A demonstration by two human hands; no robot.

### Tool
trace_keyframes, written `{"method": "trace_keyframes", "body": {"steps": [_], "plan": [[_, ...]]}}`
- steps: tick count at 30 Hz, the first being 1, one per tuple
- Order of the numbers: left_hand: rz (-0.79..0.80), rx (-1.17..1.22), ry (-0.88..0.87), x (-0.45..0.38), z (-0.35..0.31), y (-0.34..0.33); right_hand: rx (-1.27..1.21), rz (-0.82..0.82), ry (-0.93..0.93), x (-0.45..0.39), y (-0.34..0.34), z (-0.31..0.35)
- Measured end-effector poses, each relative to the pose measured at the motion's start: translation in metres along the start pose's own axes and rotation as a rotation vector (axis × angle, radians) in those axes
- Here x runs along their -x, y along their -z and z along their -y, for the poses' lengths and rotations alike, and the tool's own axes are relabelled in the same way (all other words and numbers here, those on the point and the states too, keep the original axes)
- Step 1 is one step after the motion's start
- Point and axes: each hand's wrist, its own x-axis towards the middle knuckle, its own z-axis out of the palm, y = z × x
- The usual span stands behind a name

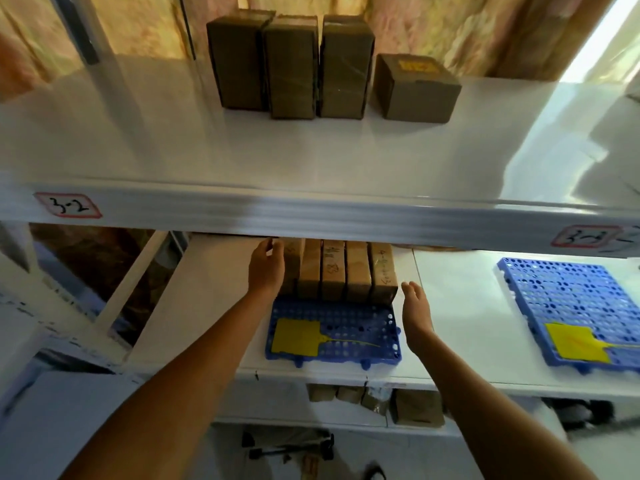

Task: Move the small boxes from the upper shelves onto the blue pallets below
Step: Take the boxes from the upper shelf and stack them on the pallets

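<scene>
In the head view, four small brown cardboard boxes [329,67] are seen standing on the white upper shelf [173,133] at the top centre of the frame: three tall ones packed side by side and a squatter one with a yellow label just to their right. They are not yet moved.

Below the shelf's front beam, at the centre of the frame, a row of five tan taped boxes [337,271] is stood upright along the far edge of a blue perforated plastic pallet [346,336], probably so that the near half, where a yellow tag [296,336] lies, is left free for more.

The left hand [266,268] is laid flat against the left end of the row, fingers nearly straight, apparently to square it up. The right hand [415,306] is held open just beside the right end, apart from it, nothing being gripped.

A second blue pallet [568,296] with its own yellow tag is seen at right, with no boxes on it.
</scene>
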Motion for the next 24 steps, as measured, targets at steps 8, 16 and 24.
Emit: {"method": "trace_keyframes", "body": {"steps": [8, 16, 24], "plan": [[-0.075, -0.020, -0.058, 0.012, -0.003, -0.003, 0.054, -0.009, 0.058, 0.025, 0.010, 0.013], [0.007, -0.043, -0.012, 0.039, 0.010, 0.018, 0.262, 0.029, 0.148, 0.079, 0.014, 0.026], [0.183, -0.310, -0.139, 0.138, -0.065, 0.068, 0.589, 0.207, 0.361, 0.164, 0.006, 0.096]]}}
